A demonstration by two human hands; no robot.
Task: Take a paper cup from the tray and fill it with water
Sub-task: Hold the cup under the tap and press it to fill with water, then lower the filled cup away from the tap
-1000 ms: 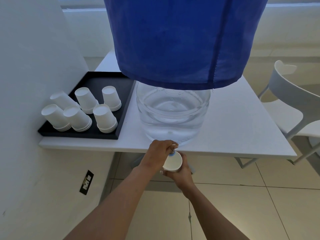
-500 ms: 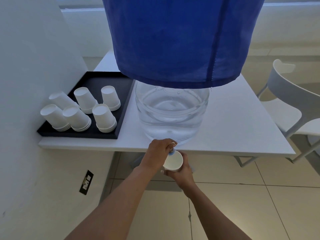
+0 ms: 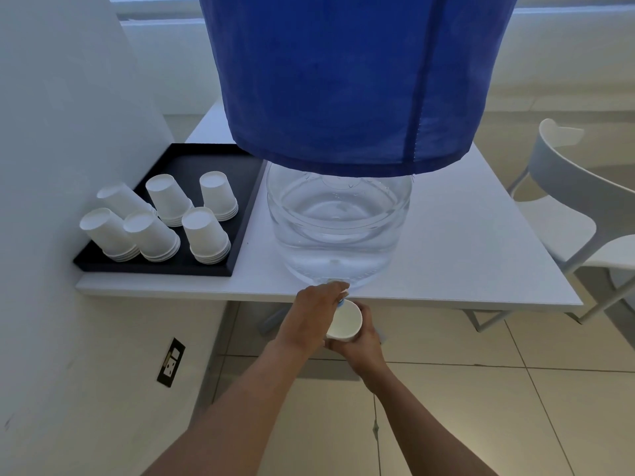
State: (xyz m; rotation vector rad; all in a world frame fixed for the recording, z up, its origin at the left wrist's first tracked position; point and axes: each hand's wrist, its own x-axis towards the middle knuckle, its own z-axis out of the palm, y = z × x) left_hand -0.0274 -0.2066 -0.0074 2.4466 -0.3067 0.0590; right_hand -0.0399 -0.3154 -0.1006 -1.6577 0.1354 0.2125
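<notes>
A white paper cup (image 3: pixel 344 320) is held upright below the table's front edge, with my right hand (image 3: pixel 360 341) wrapped around it from underneath. Just above the cup's rim, my left hand (image 3: pixel 314 312) grips the small tap (image 3: pixel 341 303) at the base of the clear water jug (image 3: pixel 338 228). The jug's upper part is under a blue cloth cover (image 3: pixel 347 80). Whether water is running into the cup cannot be made out. The black tray (image 3: pixel 206 163) to the left carries several stacks of upside-down white paper cups (image 3: pixel 206 235).
The jug and tray stand on a white table (image 3: pixel 464 242) next to a white wall (image 3: pixel 62 132) on the left. A white chair (image 3: pixel 577 214) stands at the right. A wall socket (image 3: pixel 170 362) sits low on the wall; tiled floor lies below.
Hardly anything has changed; both hands stay at the tap with the cup beneath it, and the view has shifted only slightly.
</notes>
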